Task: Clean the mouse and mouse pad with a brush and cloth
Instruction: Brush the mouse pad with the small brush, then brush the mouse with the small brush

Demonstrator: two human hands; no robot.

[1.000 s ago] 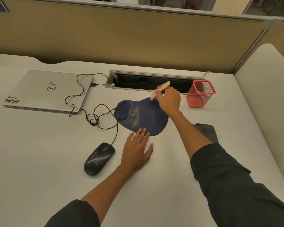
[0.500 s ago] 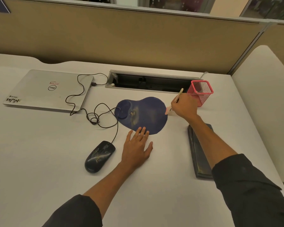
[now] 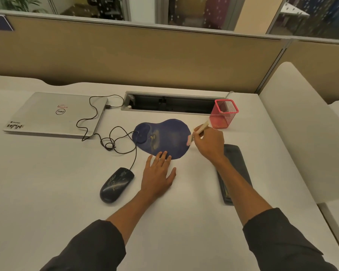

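Observation:
A dark blue mouse pad (image 3: 164, 136) with pale dust smears lies mid-desk. My left hand (image 3: 158, 173) rests flat, fingers straight, with its fingertips on the pad's near edge. My right hand (image 3: 209, 142) grips a small brush (image 3: 198, 132) with a pale handle; its pinkish bristles touch the pad's right edge. A dusty black wired mouse (image 3: 116, 184) sits left of my left hand. A dark folded cloth (image 3: 235, 171) lies on the desk under my right forearm.
A closed silver laptop (image 3: 53, 114) lies at the back left, with the mouse cable (image 3: 110, 141) coiled beside it. A pink mesh pen cup (image 3: 223, 116) stands behind my right hand. An open cable tray slot (image 3: 170, 103) runs along the back, before the partition.
My right hand swept the brush from the pad's far edge to its right edge, uncovering the dark cloth. The left hand stayed put on the pad.

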